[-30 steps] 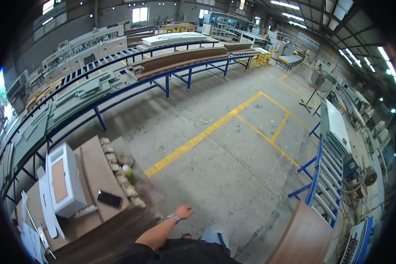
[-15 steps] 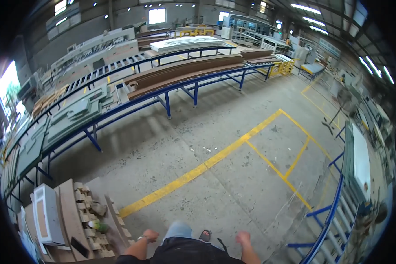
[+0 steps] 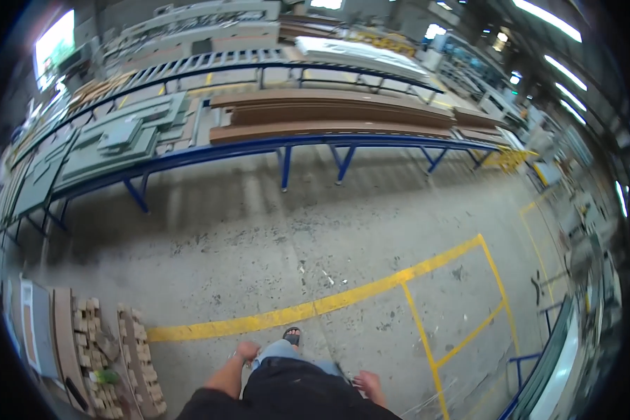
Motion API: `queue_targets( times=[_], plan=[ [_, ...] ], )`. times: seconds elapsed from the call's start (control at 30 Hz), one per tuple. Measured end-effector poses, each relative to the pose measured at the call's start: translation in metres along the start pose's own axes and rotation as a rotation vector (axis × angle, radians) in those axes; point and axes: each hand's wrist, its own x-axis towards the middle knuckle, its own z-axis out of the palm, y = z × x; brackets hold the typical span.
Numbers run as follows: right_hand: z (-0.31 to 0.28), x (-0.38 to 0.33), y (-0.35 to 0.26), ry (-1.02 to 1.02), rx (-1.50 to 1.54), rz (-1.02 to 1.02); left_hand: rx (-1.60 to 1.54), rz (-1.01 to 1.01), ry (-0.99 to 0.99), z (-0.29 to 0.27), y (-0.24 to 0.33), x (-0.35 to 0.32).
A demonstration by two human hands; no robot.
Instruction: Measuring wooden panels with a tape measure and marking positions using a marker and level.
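Fingers [image 3: 253,347] of the left hand [image 3: 246,351] look loosely curled; nothing seen in them, cannot tell if they are apart or together. Right hand [image 3: 368,384], same: bent fingers, no object visible, spread unclear. Both arms hang low, either side of a black top [image 3: 294,392]. Left hand is just beside the pale blue shorts [image 3: 276,349]; whether it touches them, cannot tell. Right hand is over bare concrete floor [image 3: 392,350], near the other side of the shorts.

Dark sandal [image 3: 292,337] on one foot, by the thick yellow line [image 3: 259,323] that crosses the floor ahead. Thinner yellow lines branch off it to the right.

Nearest goods to left hand: a wooden pallet [image 3: 141,362] at lower left, apart from the hand. Beside it, more pale slatted wood, a small green item [image 3: 105,376], too blurred to name, a brown board [image 3: 64,329] and a white box [image 3: 40,322] further left. Dark flat item [image 3: 76,394] near the bottom edge.

Ahead, blue roller conveyor [image 3: 285,166], well apart from both hands: grey-green panels [image 3: 136,150] on its left, long brown boards [image 3: 336,115] on its right. White panels [image 3: 360,54] stacked behind. Lower right: another panel stack [image 3: 561,371] by blue frame bars.
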Motion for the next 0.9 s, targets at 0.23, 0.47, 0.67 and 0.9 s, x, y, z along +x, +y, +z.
queue_targets(
  times=[0.23,0.47,0.67,0.9],
  plan=[
    [-0.025,0.201,-0.058,-0.159,-1.062,-0.723,-0.98,-0.301,0.503,-0.339,0.03,0.172],
    [0.062,0.33,-0.377,0.042,-0.088,0.097,-0.939,-0.746,0.497,-0.369,-0.042,0.316],
    [0.121,0.441,-0.651,-0.164,-0.28,-0.157,-1.184,-0.998,0.103,-0.394,0.045,0.341],
    [0.232,0.475,-0.89,-0.157,-0.376,-0.422,-1.386,-0.936,0.112,-0.471,0.035,0.472]
  ],
)
